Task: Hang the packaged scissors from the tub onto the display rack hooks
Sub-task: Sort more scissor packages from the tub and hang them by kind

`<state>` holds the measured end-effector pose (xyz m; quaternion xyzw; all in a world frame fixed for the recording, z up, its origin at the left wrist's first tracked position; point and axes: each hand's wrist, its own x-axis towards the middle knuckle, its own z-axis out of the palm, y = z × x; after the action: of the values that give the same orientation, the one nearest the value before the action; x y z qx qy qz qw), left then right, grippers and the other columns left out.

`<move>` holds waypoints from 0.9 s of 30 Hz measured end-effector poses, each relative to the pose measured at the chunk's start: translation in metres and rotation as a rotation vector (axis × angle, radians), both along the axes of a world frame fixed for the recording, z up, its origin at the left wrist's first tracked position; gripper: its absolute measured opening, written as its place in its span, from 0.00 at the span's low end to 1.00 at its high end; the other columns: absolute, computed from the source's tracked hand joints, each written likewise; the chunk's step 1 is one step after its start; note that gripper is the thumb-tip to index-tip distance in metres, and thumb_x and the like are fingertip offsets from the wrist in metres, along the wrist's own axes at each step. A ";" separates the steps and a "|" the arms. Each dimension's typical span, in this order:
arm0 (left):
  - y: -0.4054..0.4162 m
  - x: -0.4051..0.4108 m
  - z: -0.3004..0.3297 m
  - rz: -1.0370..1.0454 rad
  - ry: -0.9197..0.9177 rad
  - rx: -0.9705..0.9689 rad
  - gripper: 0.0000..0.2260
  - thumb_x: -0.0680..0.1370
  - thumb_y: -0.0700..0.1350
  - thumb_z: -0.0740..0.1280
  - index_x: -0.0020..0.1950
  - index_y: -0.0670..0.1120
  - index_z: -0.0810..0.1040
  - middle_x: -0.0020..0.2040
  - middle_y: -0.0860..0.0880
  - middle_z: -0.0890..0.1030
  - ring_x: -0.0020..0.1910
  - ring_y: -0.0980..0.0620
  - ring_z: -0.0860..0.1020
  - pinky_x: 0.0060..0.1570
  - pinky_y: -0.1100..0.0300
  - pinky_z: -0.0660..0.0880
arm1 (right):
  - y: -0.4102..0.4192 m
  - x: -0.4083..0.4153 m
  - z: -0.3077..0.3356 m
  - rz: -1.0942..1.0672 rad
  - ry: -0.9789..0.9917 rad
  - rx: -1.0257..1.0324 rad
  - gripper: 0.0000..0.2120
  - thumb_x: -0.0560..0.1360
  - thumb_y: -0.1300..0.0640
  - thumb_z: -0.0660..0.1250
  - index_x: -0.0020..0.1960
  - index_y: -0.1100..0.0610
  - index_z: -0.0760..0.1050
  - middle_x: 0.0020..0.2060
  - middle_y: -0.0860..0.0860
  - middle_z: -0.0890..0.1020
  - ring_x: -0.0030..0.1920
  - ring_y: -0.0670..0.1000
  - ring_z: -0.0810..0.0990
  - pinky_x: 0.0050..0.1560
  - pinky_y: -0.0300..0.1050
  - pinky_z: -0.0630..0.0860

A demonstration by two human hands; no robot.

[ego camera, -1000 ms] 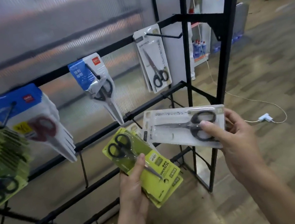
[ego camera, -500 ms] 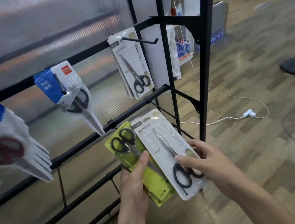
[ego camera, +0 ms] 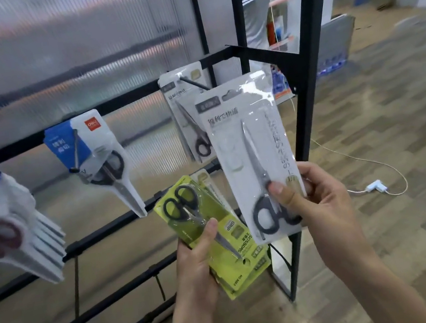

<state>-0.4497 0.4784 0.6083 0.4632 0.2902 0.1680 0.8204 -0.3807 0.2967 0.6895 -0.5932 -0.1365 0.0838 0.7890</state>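
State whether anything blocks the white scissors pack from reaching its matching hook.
Nothing visible does: the white pack in the right hand sits just before the hook, whose tip is free.

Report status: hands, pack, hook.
Right hand grips white scissors pack, upright, below hook. Left hand holds green packs. Hook already carries matching pack; nothing blocking.

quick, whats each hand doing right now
Left hand: closed, gripping a stack of green scissor packs.
Right hand: closed, pinching the white scissor pack by its lower end, upright.
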 end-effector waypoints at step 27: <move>0.004 -0.006 0.001 0.124 0.054 0.034 0.27 0.72 0.45 0.77 0.71 0.41 0.79 0.60 0.37 0.86 0.57 0.34 0.86 0.62 0.33 0.80 | 0.072 0.097 0.011 0.175 0.075 -0.094 0.11 0.76 0.55 0.76 0.55 0.57 0.80 0.41 0.50 0.87 0.39 0.46 0.86 0.37 0.37 0.80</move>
<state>-0.4553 0.4827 0.6094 0.4625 0.3374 0.2111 0.7923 -0.2839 0.3689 0.7003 -0.6120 -0.1541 0.1809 0.7544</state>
